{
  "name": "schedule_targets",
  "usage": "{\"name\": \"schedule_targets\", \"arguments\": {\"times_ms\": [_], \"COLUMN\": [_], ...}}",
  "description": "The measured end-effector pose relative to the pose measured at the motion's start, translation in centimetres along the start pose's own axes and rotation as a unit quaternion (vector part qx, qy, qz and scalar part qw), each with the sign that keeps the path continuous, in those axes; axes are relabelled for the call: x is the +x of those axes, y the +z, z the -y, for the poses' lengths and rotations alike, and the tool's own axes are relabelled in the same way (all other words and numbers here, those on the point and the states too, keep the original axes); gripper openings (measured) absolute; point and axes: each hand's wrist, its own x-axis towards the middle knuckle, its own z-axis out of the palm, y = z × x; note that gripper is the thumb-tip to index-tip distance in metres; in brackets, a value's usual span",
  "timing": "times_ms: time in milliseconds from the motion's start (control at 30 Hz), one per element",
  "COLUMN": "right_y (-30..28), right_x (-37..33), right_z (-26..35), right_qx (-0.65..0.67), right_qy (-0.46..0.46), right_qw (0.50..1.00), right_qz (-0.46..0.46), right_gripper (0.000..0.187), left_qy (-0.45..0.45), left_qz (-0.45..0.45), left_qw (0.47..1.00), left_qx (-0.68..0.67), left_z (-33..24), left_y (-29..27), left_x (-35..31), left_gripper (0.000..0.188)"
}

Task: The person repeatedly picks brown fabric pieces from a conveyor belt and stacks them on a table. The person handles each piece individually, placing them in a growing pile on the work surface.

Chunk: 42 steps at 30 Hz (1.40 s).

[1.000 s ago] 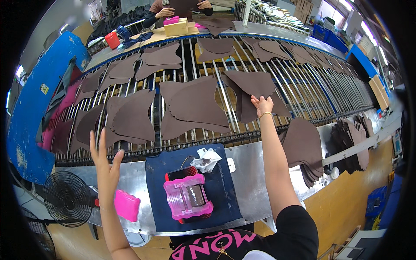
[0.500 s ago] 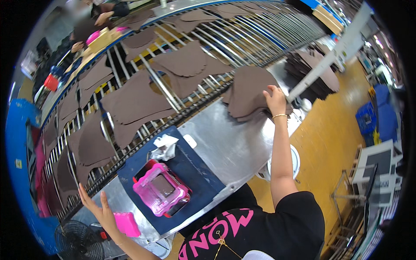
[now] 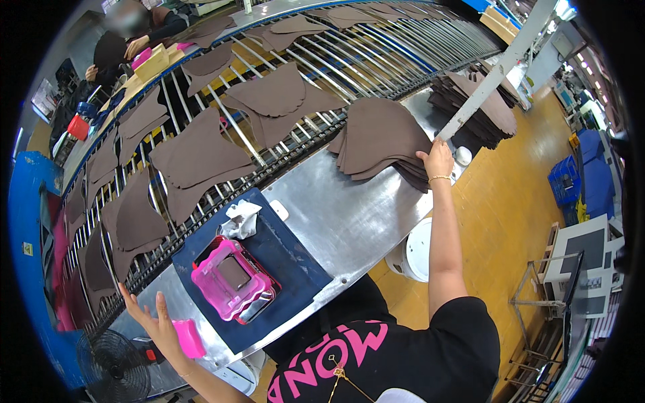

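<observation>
My left hand is raised over the near left end of the metal table, fingers spread and holding nothing. Close beside it lies a pink block. My right hand is at the right edge of a stack of dark brown cut sheets, by the foot of a slanting pale post. Its thumb stands apart from the fingers, and nothing shows in its grip. Between my hands, a pink plastic tray rests on a dark blue mat, with a crumpled white wrapper behind it.
A roller conveyor carrying several brown pieces runs along the table's far side. Another brown stack sits beyond the post. A black fan stands at lower left, a white bucket below the table. Across the conveyor a person handles a brown piece.
My right hand has shifted to the stack's outer edge, its fingers less spread. The view has moved slightly. My left hand stays raised and spread.
</observation>
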Motion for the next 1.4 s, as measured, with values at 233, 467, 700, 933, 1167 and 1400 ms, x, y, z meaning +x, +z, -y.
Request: {"name": "schedule_targets", "arguments": {"times_ms": [233, 467, 700, 933, 1167, 1400], "right_y": [-7.5, -17.0, -14.9, -10.1, -10.7, -10.1], "right_x": [0.3, -5.6, -15.7, -20.9, -23.4, -21.8], "right_z": [3.7, 13.1, 21.9, 26.2, 28.2, 26.6], "right_qx": [0.083, 0.533, 0.761, 0.648, 0.573, 0.525], "right_qy": [-0.124, -0.196, -0.21, -0.401, -0.467, -0.568], "right_qw": [0.989, 0.822, 0.553, 0.572, 0.618, 0.622], "right_qz": [0.007, 0.05, 0.267, 0.305, 0.268, 0.122], "right_gripper": [0.022, 0.029, 0.03, 0.022, 0.02, 0.011], "left_qy": [0.002, 0.071, -0.076, -0.028, -0.012, -0.034], "left_qz": [0.007, 0.053, 0.153, 0.022, -0.064, 0.008], "left_qw": [0.999, 0.991, 0.877, 0.968, 0.984, 0.984], "left_qx": [-0.031, -0.104, -0.45, -0.248, -0.163, -0.174], "left_z": [-1.6, -5.6, -6.0, -2.2, -2.0, -1.5], "left_y": [0.1, 3.4, 1.5, -7.8, -11.9, -9.8], "left_x": [-0.1, 0.9, 2.4, 1.3, 0.6, -0.2], "left_gripper": [0.072, 0.079, 0.041, 0.019, 0.022, 0.011]}}
